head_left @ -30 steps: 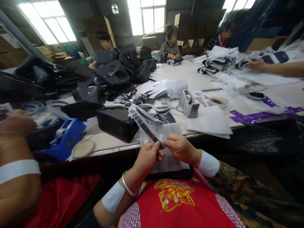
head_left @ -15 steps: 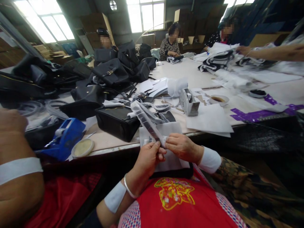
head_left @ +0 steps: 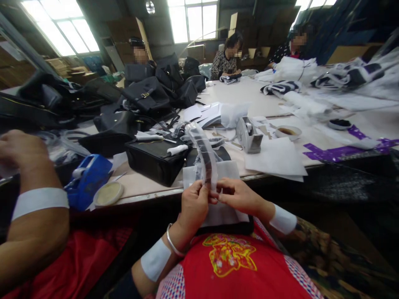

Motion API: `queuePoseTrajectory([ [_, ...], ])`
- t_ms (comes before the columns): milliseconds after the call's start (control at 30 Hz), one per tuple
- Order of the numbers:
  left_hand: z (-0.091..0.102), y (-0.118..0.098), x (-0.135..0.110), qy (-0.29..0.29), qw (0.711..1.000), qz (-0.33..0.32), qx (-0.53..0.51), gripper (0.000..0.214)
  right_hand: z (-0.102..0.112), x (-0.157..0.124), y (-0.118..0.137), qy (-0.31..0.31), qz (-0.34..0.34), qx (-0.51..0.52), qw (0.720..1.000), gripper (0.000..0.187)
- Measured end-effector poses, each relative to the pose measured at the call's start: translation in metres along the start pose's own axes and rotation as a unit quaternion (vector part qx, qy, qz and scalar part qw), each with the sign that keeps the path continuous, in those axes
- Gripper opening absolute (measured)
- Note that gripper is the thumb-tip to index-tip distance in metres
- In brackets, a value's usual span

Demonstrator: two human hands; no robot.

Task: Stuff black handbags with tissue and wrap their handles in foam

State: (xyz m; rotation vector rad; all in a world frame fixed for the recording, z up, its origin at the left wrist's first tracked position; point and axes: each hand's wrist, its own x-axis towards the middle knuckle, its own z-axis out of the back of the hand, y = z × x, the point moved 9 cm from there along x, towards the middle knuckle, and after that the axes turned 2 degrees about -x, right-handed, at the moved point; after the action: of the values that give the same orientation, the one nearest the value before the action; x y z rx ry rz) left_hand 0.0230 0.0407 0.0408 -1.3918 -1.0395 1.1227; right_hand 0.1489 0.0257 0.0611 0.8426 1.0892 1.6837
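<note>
A dark bag strap [head_left: 205, 153] wrapped in translucent white film stands up in a curve in front of me. My left hand [head_left: 195, 204] is closed around its lower end, thumb on top. Close beside it, my right hand [head_left: 239, 194] pinches at the strap's right edge; its fingertips are partly hidden. Below and behind my hands lies a white foam sheet [head_left: 227, 169], over a black bag that shows only in part near my lap. A black handbag [head_left: 156, 162] sits on the table just left of the strap.
A grey tape dispenser [head_left: 249, 137] and white sheets [head_left: 274, 160] lie to the right. At left are a blue tape dispenser [head_left: 90, 176], a tape roll [head_left: 108, 194] and a co-worker's arm [head_left: 37, 207]. Black bags [head_left: 146, 93] are heaped behind. Other people sit across the table.
The strap has swung from leaning left to more upright, and my hands have turned with it. The co-worker's arm at left has moved inward; another arm at far right has left the view.
</note>
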Motion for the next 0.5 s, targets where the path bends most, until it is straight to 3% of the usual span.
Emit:
queuePoseTrajectory([
  [100,-0.002,-0.018,-0.008,0.006,0.991,-0.102,0.088,0.021,-0.009,0.000,-0.007,0.035,-0.077,0.210,0.974,0.029],
  [167,-0.006,-0.026,-0.016,0.020,0.975,-0.175,0.134,0.018,-0.011,0.001,-0.005,0.015,-0.094,0.292,0.952,0.031],
  [400,-0.015,-0.043,-0.039,0.064,0.867,-0.415,0.267,0.018,-0.015,-0.002,-0.014,-0.072,-0.184,0.393,0.898,0.036],
  [467,-0.014,-0.046,-0.042,0.078,0.852,-0.442,0.270,0.023,-0.017,-0.004,-0.013,-0.063,-0.192,0.404,0.892,0.035],
  [500,-0.012,-0.046,-0.041,0.087,0.857,-0.435,0.262,0.023,-0.016,-0.004,-0.012,-0.056,-0.186,0.397,0.897,0.035],
])
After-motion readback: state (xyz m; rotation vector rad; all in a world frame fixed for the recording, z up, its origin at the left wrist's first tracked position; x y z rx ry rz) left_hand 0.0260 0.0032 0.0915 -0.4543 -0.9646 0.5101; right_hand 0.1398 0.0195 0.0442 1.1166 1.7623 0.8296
